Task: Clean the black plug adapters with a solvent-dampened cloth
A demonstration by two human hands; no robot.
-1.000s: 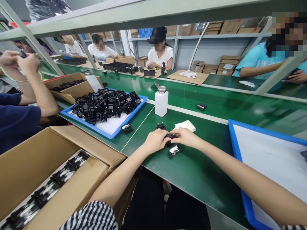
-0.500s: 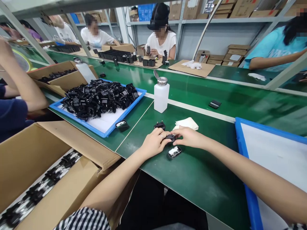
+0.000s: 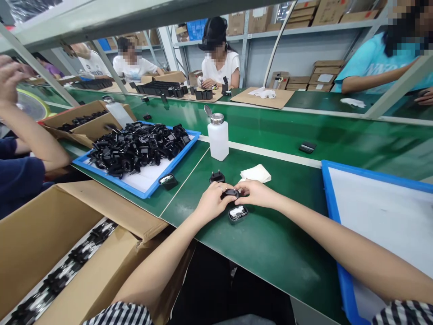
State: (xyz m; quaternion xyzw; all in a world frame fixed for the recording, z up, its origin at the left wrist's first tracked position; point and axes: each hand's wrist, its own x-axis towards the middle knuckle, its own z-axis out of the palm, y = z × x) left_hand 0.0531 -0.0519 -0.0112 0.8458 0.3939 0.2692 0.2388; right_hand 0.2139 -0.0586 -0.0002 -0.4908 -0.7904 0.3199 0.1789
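Note:
My left hand is closed on a small black plug piece, a ring on one finger. From the other side my right hand pinches the same piece with thumb and fingertips. Just in front of my hands lies an open black adapter housing with white parts inside. Behind my left hand a black two-pin plug stands with its prongs up. A folded off-white cloth lies beyond my right hand.
A white pump bottle with its lid up stands farther back. On the left are a blue-rimmed tray heaped with black parts, another adapter housing and a cardboard box. Another blue-rimmed tray lies right. Co-workers sit around.
The view has shifted slightly, moving most things a little left. Both hands stay on the black plug piece, whose angle seems slightly changed.

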